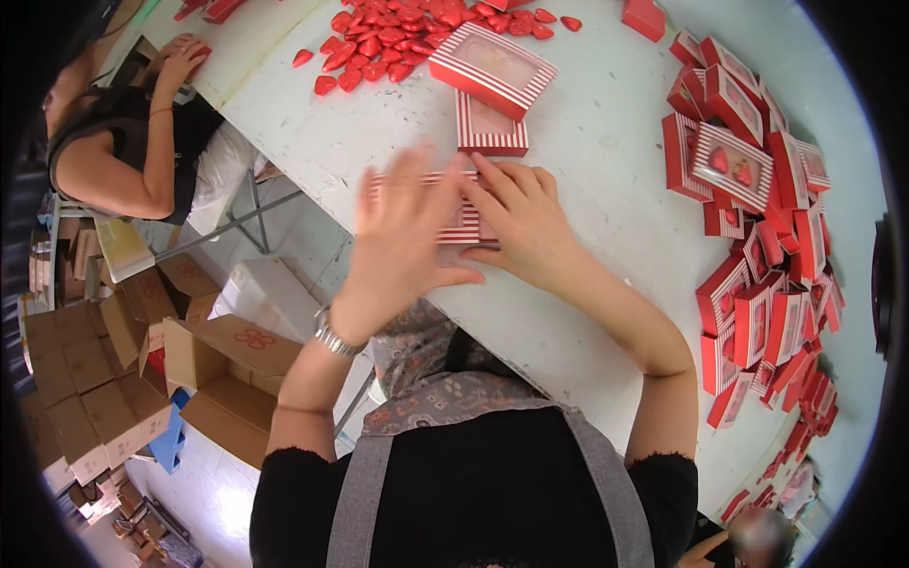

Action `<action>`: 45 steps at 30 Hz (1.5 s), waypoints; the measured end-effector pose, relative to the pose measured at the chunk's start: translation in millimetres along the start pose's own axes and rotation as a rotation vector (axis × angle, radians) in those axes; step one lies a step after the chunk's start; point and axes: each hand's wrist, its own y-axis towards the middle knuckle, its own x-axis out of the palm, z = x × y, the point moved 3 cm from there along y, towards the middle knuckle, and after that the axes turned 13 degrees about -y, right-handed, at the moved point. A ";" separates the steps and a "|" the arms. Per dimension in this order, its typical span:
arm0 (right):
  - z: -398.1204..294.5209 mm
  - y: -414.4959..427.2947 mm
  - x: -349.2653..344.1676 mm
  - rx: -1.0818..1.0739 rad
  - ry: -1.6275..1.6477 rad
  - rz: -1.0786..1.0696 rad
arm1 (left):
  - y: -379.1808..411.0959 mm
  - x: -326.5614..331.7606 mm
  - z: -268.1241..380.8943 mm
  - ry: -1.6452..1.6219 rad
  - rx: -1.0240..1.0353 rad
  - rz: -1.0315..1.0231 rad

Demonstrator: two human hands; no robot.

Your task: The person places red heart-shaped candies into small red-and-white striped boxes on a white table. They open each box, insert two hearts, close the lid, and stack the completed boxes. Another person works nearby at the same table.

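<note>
A small red-and-white striped window box [460, 231] lies flat on the table in front of me, partly hidden under both hands. My left hand [406, 220], blurred by motion, is spread over its left part with fingers apart. My right hand [529, 220] spans the box's right end, its thumb on the near side and its fingers on the far side. Just beyond, another striped box [491, 126] with a window lies partly under a tilted striped box [493, 65]. No heart shows through these two windows. Red foil-wrapped hearts [376, 46] are heaped at the far side.
A large pile of striped boxes [731, 160], some showing hearts inside, runs along the right of the table [603, 284]. On the left a seated person [117, 153] handles something red. Open cardboard cartons [234, 355] stand on the floor. Another person is at lower right.
</note>
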 end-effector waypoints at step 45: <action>70.2 20.9 -40.3 0.335 0.407 0.074 | 3.9 2.3 -9.5 -0.025 0.005 -0.262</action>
